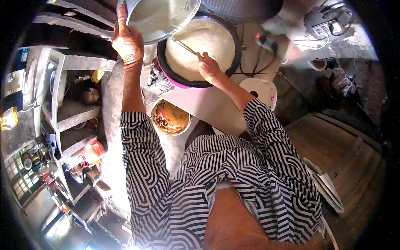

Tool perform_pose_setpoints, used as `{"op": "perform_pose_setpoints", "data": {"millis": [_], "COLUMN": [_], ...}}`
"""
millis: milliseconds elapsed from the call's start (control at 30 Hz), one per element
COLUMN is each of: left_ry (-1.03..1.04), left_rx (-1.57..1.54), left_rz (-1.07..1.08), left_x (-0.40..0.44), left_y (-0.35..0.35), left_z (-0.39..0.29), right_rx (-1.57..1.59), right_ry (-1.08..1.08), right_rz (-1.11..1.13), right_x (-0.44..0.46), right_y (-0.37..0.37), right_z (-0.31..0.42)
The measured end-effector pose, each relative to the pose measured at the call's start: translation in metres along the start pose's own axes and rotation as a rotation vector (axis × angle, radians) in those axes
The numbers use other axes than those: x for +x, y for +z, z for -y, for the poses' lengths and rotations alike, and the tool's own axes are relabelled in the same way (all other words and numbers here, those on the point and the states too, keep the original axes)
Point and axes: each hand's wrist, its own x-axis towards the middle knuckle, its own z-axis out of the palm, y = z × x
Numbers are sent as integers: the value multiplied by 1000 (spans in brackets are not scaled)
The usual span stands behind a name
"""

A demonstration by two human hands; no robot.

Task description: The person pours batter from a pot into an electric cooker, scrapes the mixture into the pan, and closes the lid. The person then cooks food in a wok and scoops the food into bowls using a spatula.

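My left hand grips the edge of a round metal basin, tilted at the top of the view, with pale residue inside. Below and to its right stands a wide pot with a dark rim and a pink outer side. Pale, thick batter fills it. In my right hand is a pair of thin chopsticks, closed in the fingers and reaching over the batter; their tips touch its surface near the left side.
The pot stands on a pale table. A white appliance with red lights sits to its right. Below the table is a bucket with food scraps. Wooden shelves line the left; a dark round vessel is behind.
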Motion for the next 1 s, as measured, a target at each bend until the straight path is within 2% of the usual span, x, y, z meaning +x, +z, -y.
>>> {"op": "perform_pose_setpoints", "data": {"millis": [33,133,300,400,467,500,533,633,733,767,800,833,867,900,933,1000], "left_ry": [-4,163,172,140,231,270,266,223,217,88,83,209,337,337,337,445], "left_rx": [2,57,-51,-17,-32,-69,-65,0,-3,-4,-4,-49,-95,45,45,29], "left_rz": [1,-100,-76,-51,-106,-114,-107,-73,-4,82,82,26,-33,-54,-53,-186], "left_x": [0,3,-2,-4,-5,-7,-9,-12,-12,-10,-11,-12,-13,-14,-14,-12], "left_y": [1,7,6,1,5,5,6,9,6,10,11,13,14,14,15,15], "left_z": [3,7,1,-5,-2,-2,-1,3,2,5,8,10,12,12,11,5], "right_rx": [-17,-10,0,-52,-46,-116,-139,-103,-11,-17,-22,-55,-54,-48,-42,-21], "right_ry": [-17,-78,-103,-179,-143,-222,-187,-278,-394,-456,-516,-473,-474,-476,-477,-476], "right_rz": [-21,-18,-5,-80,-105,-170,-108,-134,-57,-46,-35,80,83,146,208,241], "right_x": [-1,-7,-23,-23,-15,-10,-13,-22,-39,-44,-49,-52,-56,-59,-62,-72], "right_y": [5,7,6,5,0,3,5,4,-21,-28,-33,-37,-40,-47,-55,-63], "right_z": [2,7,8,-1,-7,-11,-15,-24,-35,-40,-43,-47,-51,-52,-52,-54]}}
